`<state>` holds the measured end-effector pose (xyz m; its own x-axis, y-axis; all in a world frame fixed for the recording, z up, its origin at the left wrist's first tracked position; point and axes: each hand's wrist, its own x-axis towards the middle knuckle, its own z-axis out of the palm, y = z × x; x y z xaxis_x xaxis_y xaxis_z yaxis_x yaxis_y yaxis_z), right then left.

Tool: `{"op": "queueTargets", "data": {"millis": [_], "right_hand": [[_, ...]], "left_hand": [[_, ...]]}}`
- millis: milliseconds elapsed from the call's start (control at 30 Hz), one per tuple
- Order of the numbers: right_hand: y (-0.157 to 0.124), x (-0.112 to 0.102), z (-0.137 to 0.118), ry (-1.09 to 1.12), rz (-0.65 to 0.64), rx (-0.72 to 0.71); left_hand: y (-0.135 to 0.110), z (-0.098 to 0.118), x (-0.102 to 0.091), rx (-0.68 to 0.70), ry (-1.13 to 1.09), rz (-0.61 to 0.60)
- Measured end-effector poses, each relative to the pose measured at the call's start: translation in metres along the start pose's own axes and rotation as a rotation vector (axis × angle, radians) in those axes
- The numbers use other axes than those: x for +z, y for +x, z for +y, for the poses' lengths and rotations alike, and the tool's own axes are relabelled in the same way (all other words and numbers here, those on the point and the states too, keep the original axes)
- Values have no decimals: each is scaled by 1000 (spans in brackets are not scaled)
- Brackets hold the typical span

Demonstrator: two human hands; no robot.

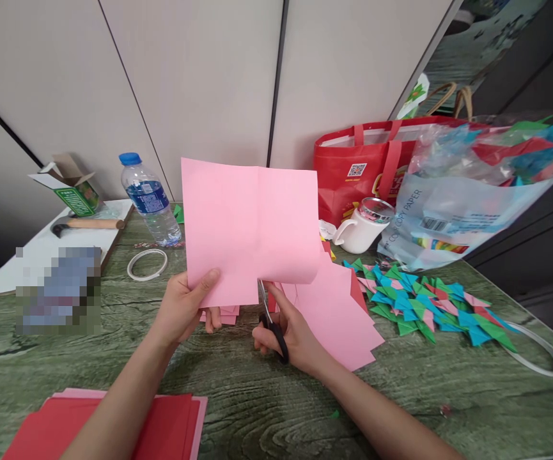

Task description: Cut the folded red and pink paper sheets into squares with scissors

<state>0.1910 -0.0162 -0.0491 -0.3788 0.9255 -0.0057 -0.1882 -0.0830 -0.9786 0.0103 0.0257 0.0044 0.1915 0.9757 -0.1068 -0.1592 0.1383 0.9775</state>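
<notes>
My left hand point(187, 306) pinches the lower left corner of a pink sheet of paper point(238, 223) and holds it upright above the table. A fold line runs down the sheet's middle. My right hand point(293, 335) grips black-handled scissors point(270, 319), whose blades point up into the sheet's bottom edge at the fold. The part of the sheet right of the cut curls slightly. More pink sheets point(341, 319) lie on the table behind my right hand.
A stack of red and pink paper point(171, 425) lies at the near edge. Folded blue, green and pink paper pieces point(424, 303) sit at the right, by a white mug point(362, 227), red bag point(357, 169) and plastic bag point(468, 198). Water bottle point(149, 201), tape ring point(147, 264) and hammer point(87, 223) stand left.
</notes>
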Motion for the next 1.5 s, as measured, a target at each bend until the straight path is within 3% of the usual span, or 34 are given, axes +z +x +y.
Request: {"op": "queueTargets", "data": {"millis": [533,867,1500], "right_hand": [[0,1,-6,-1,11,24],[3,2,-7,10,147,-9],[3,3,-1,-57,192,-25]], "left_hand": [[1,-2,6,12,10,36],[-5,-11,18,-31,71,-29],[-7,-9,18,-22,68,-78]]}}
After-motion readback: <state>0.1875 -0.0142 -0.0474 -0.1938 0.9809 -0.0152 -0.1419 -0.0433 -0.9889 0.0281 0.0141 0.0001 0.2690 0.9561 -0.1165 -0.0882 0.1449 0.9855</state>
